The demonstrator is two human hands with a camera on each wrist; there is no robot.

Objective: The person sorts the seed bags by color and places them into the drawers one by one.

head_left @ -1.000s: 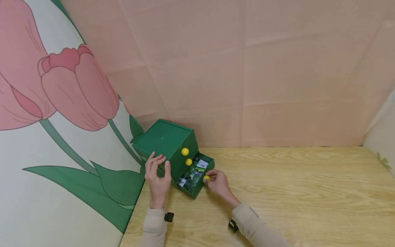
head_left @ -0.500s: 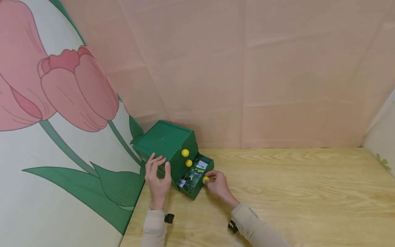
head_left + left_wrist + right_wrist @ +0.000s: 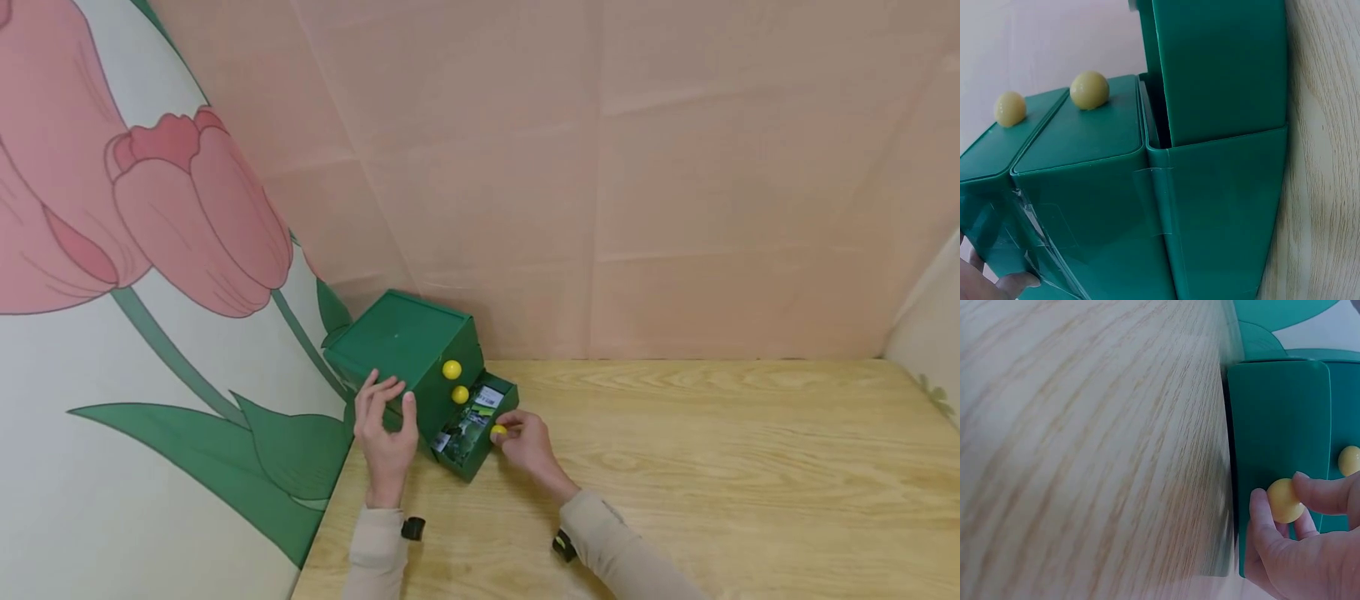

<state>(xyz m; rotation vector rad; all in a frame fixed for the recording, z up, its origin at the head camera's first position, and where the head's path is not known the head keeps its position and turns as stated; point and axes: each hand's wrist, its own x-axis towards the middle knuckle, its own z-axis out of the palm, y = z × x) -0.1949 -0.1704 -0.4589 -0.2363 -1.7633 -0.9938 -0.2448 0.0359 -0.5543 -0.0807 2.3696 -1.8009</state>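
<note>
A green three-drawer box (image 3: 408, 333) stands on the table at the corner of the two walls. Its lowest drawer (image 3: 1225, 69) is pulled out, with printed packets (image 3: 480, 417) inside. My right hand (image 3: 531, 446) pinches the round yellow knob (image 3: 1285, 500) on that drawer's front (image 3: 1279, 419) between thumb and fingers. The two upper drawers are closed, each with its own yellow knob (image 3: 452, 369). My left hand (image 3: 386, 442) rests against the box's near side, its fingertips at the top edge. Only part of the left hand shows in the left wrist view.
A pale wood-grain table (image 3: 712, 467) stretches to the right. Behind the box hangs a creased pinkish backdrop (image 3: 585, 208), and a wall with painted tulips (image 3: 202, 208) stands close on the left. Clear tape (image 3: 1054, 244) runs along the box's side.
The lowest drawer has slid in slightly toward the box, and my right hand has moved with its knob. My left hand has stayed against the box.
</note>
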